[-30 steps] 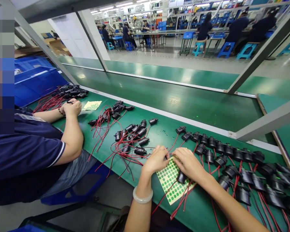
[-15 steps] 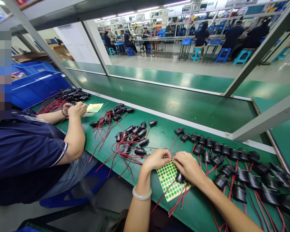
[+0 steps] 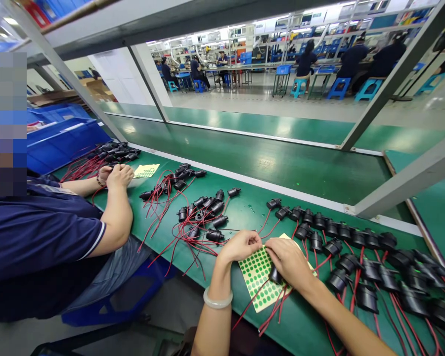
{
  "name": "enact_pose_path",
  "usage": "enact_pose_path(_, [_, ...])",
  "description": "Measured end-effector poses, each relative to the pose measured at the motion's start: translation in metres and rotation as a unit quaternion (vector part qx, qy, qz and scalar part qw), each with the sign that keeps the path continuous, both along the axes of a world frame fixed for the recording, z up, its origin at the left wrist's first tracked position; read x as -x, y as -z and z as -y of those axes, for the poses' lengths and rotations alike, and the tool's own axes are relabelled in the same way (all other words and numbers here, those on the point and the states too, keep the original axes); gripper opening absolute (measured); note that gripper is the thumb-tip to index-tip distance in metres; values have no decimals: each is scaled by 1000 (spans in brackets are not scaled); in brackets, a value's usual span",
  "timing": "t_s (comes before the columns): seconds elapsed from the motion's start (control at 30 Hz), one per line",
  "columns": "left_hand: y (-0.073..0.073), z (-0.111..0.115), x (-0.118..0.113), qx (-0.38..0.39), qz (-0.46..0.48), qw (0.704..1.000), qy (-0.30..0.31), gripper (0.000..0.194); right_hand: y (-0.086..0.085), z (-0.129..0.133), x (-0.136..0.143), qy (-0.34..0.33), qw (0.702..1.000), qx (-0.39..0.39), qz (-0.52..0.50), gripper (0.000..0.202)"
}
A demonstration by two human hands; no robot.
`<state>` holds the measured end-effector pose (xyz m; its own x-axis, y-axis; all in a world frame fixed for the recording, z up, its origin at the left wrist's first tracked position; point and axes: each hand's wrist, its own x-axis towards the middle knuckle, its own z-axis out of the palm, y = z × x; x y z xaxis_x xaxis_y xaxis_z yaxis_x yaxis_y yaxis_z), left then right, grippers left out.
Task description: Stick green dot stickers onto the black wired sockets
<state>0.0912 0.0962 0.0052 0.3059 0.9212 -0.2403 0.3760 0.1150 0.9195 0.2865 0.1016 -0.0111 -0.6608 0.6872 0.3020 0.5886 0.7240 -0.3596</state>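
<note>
A pale yellow sheet of round green stickers (image 3: 257, 284) lies on the green bench under both my hands. My left hand (image 3: 243, 245) is closed in a pinch at the sheet's upper left edge; what is between its fingertips is too small to make out. Close beside it, my right hand (image 3: 289, 259) has thumb and forefinger together over the sheet. Under its curled fingers sticks out a black cylindrical part like a small pump (image 3: 275, 274), partly hidden, with red wires trailing toward me.
Rows of similar black parts (image 3: 344, 230) with red wires fill the bench at right. More lie in a tangled pile (image 3: 207, 210) to the left. A co-worker (image 3: 59, 237) sits at left near another sticker sheet (image 3: 147, 171) and a blue bin (image 3: 66, 143). Grey frame posts (image 3: 404, 183) rise beyond.
The view has tilted up slightly. Past my right hand, the sheet's far edge now shows more. My two hands stay nearly in place, fingertips close together.
</note>
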Motion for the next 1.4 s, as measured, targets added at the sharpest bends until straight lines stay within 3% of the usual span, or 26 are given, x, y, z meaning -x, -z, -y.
enact_pose_path(0.37, [1,-1,0,-7,-31,999,-2,12,7,4,3,0,999,-17,-43,14])
enact_pose_path(0.57, [-11,-1,-2,-64,-145,986,-56,11,-8,-3,-5,17,994,26,-101,18])
enact_pose_path(0.67, [-26,-23,5,-118,-235,956,-132,17,-18,-10,-19,61,988,41,-139,19])
enact_pose_path(0.8, [-40,-79,26,-131,-347,905,-211,26,-27,-17,-32,104,976,55,-183,24])
enact_pose_path(0.9, [-40,-115,39,-107,-395,887,-215,30,-29,-20,-38,108,970,50,-213,27])
enact_pose_path(1.0, [-38,-124,43,-101,-412,881,-209,32,-22,-21,-45,94,963,39,-248,27])
enact_pose_path(1.1, [-42,-114,40,-120,-405,877,-229,28,-7,-25,-54,104,954,54,-274,27])
enact_pose_path(1.2, [-57,-90,33,-167,-369,875,-264,23,-5,-28,-60,109,946,81,-293,32])
enact_pose_path(1.3, [-82,-56,19,-229,-312,880,-275,29,-29,-23,-60,67,947,82,-304,32])
enact_pose_path(1.33, [-90,-42,12,-250,-288,884,-272,30,-42,-19,-58,35,949,77,-304,30])
enact_pose_path(1.4, [-102,-14,-5,-324,-190,886,-271,26,-72,-6,-52,46,943,63,-325,28])
